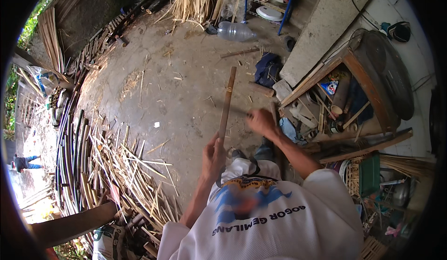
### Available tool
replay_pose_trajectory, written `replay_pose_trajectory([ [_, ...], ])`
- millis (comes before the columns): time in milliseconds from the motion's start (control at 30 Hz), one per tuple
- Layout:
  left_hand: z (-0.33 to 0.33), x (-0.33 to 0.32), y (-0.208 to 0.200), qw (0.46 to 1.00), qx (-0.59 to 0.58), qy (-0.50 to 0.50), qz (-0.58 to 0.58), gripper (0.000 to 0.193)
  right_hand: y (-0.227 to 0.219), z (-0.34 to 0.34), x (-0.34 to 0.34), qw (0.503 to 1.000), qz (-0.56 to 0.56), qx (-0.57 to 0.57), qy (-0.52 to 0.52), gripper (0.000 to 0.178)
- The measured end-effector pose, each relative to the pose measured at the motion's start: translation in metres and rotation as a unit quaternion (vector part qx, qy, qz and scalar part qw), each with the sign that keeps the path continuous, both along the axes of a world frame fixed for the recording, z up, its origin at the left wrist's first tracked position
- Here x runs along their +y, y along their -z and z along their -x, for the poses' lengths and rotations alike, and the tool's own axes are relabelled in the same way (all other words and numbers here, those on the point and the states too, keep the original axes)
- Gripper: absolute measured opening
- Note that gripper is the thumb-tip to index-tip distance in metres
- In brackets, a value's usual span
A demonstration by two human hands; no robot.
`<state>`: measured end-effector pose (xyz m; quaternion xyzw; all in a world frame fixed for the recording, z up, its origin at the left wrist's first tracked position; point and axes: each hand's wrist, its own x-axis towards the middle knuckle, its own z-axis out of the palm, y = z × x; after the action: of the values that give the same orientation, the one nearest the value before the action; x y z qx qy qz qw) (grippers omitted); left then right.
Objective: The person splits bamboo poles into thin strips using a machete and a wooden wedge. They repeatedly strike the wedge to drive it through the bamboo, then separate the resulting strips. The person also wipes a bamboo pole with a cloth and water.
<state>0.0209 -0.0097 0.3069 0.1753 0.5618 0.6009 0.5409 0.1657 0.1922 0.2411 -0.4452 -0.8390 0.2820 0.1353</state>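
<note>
My left hand (pixel 214 155) is closed around the lower end of a brown bamboo strip (pixel 227 99), which stands up and leans slightly to the right. A node shows partway along it. To the right of the strip, my right hand (pixel 262 122) is closed on a dark, thin, blade-like tool (pixel 238 112). Motion smears the tool, so its exact kind is unclear. Its blurred end points left toward the strip; whether they touch I cannot tell. My feet and light trousers show below the hands.
Split bamboo strips (pixel 132 176) lie heaped at the left beside dark bamboo poles (pixel 72 162). A large clear bottle (pixel 236 31) lies at the far side. A wooden cabinet (pixel 368 80) with tools and bamboo pieces stands at the right. Shavings litter the concrete floor (pixel 186 106).
</note>
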Motion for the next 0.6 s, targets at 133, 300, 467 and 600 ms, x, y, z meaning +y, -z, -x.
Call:
replay_pose_trajectory([
  [133,-0.001,-0.017,-0.011,0.999,0.016,0.031,0.036,0.047,-0.003,-0.013,0.024,0.997,0.03,-0.063,0.015,0.033],
  [300,0.002,-0.021,-0.011,0.997,-0.058,0.049,0.02,0.048,0.014,-0.023,0.042,0.994,0.062,-0.059,0.072,0.029],
  [467,0.005,-0.029,-0.005,0.994,-0.076,0.071,0.025,0.048,-0.011,-0.025,0.024,0.997,0.04,-0.036,-0.048,0.031],
  [600,0.006,-0.029,-0.012,0.989,-0.07,0.117,0.055,0.047,0.096,-0.081,0.075,0.947,0.162,-0.023,0.276,0.038],
])
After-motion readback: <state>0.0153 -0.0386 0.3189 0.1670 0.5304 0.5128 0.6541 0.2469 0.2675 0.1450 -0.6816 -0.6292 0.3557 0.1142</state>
